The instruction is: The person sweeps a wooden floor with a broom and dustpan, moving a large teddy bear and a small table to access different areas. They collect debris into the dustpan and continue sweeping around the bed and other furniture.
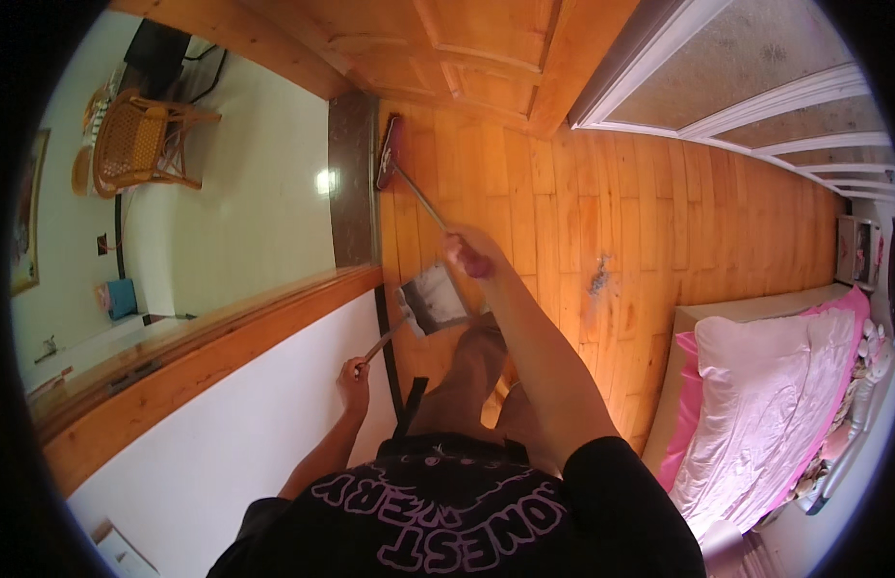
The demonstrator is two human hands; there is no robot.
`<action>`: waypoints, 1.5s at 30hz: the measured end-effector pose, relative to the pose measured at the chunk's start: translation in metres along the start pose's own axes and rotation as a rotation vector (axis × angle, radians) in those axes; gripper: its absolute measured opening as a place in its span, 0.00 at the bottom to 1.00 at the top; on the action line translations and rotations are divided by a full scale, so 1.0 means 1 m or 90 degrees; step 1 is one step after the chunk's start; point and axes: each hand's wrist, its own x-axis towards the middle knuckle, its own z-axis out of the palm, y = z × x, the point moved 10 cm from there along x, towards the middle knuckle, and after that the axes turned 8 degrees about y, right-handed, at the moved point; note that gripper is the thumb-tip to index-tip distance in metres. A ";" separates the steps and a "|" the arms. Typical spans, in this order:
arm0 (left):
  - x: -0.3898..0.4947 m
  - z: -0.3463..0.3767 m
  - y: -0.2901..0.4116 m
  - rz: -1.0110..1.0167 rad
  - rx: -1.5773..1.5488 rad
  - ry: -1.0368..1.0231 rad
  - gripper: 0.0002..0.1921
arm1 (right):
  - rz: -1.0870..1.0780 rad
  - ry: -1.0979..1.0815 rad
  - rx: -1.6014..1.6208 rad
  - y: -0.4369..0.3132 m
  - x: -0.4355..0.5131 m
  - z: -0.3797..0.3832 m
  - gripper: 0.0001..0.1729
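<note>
My right hand (470, 249) grips the handle of a broom (420, 193), which reaches away from me toward the doorway. The dark red broom head (390, 152) rests on the wooden floor beside the dark threshold strip (352, 180). Lower and to the left, my left hand (353, 383) is closed around the handle of a dustpan (434, 298). The pan lies close to my legs, near the door frame, its inside pale with a dark band. A small grey pile of dust (599, 276) sits on the floorboards to the right.
A panelled wooden door (462, 50) stands ahead, with a white-framed glass partition (707, 123) to its right. A bed with a pink cover (772, 404) occupies the right. Beyond the doorway, a woven chair (140, 141) stands on pale flooring. A white wall (238, 412) borders my left.
</note>
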 end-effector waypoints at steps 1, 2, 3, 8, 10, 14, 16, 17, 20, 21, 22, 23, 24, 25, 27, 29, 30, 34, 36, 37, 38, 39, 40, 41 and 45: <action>0.002 0.001 0.002 0.014 -0.013 0.006 0.06 | 0.042 0.007 0.091 -0.002 0.017 -0.002 0.10; 0.004 0.002 0.002 0.014 -0.017 0.004 0.06 | 0.072 -0.047 0.131 -0.008 0.028 0.000 0.09; 0.006 0.004 0.002 0.014 -0.022 0.000 0.06 | 0.105 -0.077 0.181 -0.013 0.035 -0.002 0.08; 0.014 0.012 0.005 0.006 -0.034 -0.014 0.06 | 0.113 -0.247 0.331 -0.033 -0.004 -0.029 0.05; 0.022 0.015 0.008 0.007 -0.026 -0.020 0.06 | 0.022 -0.236 0.303 -0.035 -0.038 -0.048 0.05; 0.035 0.022 0.017 0.007 -0.048 -0.031 0.07 | -0.091 0.013 0.292 -0.014 -0.118 -0.114 0.12; 0.040 0.024 0.026 0.031 -0.046 -0.031 0.06 | -0.095 -0.040 0.310 -0.002 -0.168 -0.127 0.07; 0.043 0.026 0.031 0.039 -0.052 -0.031 0.06 | -0.133 0.054 0.294 0.002 -0.188 -0.152 0.08; 0.053 0.031 0.049 0.078 -0.045 -0.046 0.06 | -0.173 0.089 0.403 0.018 -0.242 -0.184 0.07; 0.057 0.032 0.056 0.099 -0.043 -0.045 0.06 | -0.175 0.078 0.476 0.024 -0.256 -0.190 0.07; 0.061 0.034 0.064 0.120 -0.041 -0.045 0.05 | -0.206 0.092 0.448 0.025 -0.269 -0.198 0.07; 0.063 0.036 0.072 0.142 -0.038 -0.046 0.05 | -0.232 0.106 0.431 0.028 -0.282 -0.204 0.07; 0.066 0.038 0.072 0.131 0.009 -0.049 0.05 | -0.253 0.119 0.426 0.032 -0.293 -0.209 0.07; 0.068 0.039 0.076 0.141 0.002 -0.047 0.04 | -0.271 0.151 0.395 0.038 -0.303 -0.214 0.08; 0.074 0.036 0.083 0.158 -0.008 -0.042 0.04 | -0.295 0.209 0.353 0.049 -0.319 -0.217 0.09; 0.081 0.027 0.087 0.171 0.002 -0.026 0.04 | -0.310 0.315 0.253 0.065 -0.338 -0.217 0.11; 0.085 0.021 0.089 0.168 -0.006 -0.019 0.04 | -0.312 0.363 0.204 0.075 -0.349 -0.214 0.11; 0.100 -0.014 0.102 0.159 -0.086 -0.008 0.04 | -0.296 0.405 0.110 0.110 -0.372 -0.196 0.22; 0.107 -0.026 0.112 0.156 -0.065 0.012 0.04 | -0.277 0.331 0.157 0.120 -0.365 -0.191 0.24; 0.107 -0.025 0.114 0.136 -0.091 -0.001 0.04 | -0.273 0.285 0.177 0.121 -0.356 -0.190 0.21; 0.107 -0.027 0.119 0.145 -0.110 -0.002 0.04 | -0.266 0.247 0.195 0.121 -0.345 -0.190 0.19; 0.105 -0.028 0.122 0.143 -0.107 0.003 0.04 | -0.258 0.205 0.214 0.122 -0.334 -0.193 0.17; 0.102 -0.029 0.133 0.188 -0.085 0.017 0.03 | -0.251 0.209 0.210 0.121 -0.326 -0.201 0.14; 0.099 -0.028 0.140 0.202 -0.117 0.012 0.03 | -0.243 0.213 0.205 0.120 -0.319 -0.209 0.12; 0.089 -0.024 0.164 0.208 -0.152 0.011 0.03 | -0.249 0.253 0.212 0.112 -0.333 -0.257 0.05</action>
